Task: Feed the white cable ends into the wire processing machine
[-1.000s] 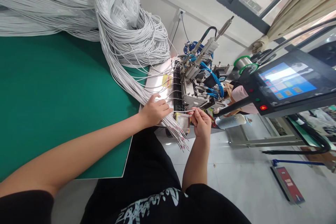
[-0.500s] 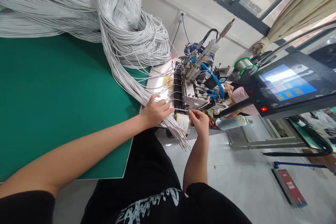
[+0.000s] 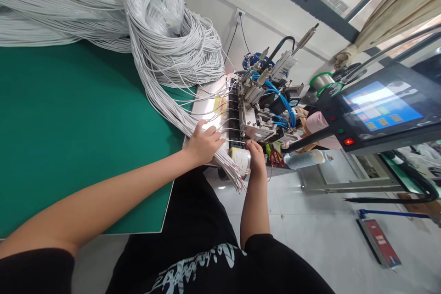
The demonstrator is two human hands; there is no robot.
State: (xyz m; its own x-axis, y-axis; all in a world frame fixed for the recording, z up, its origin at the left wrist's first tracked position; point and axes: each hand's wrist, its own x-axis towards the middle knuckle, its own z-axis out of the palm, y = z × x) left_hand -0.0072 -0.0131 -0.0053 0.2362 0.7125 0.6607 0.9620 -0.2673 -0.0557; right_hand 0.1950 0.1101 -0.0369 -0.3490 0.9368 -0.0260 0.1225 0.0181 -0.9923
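Observation:
A thick bundle of thin white cables [image 3: 165, 109] runs from the big coil down over the table edge, its stripped ends showing reddish tips. My left hand [image 3: 206, 144] lies over this bundle near its free end, fingers curled round it. From there a single white cable [image 3: 235, 141] stretches across to my right hand [image 3: 255, 154], which pinches its end at the front of a black slotted holder [image 3: 234, 121]. Several other cables sit side by side along that holder. Behind it stands a bench machine [image 3: 253, 117] with metal cylinders and blue air hoses.
A green table mat [image 3: 86, 138] spreads to the left, with large cable coils [image 3: 186, 57] at the back. A white roll [image 3: 241, 160] sits just below the holder. Red-handled pliers [image 3: 276, 158], a touchscreen [image 3: 382, 105] and a solder wire spool [image 3: 324, 83] are on the right.
My right hand has moved slightly left and up with the cable end, closer to the holder. My left hand stays on the bundle, and the view has shifted a little.

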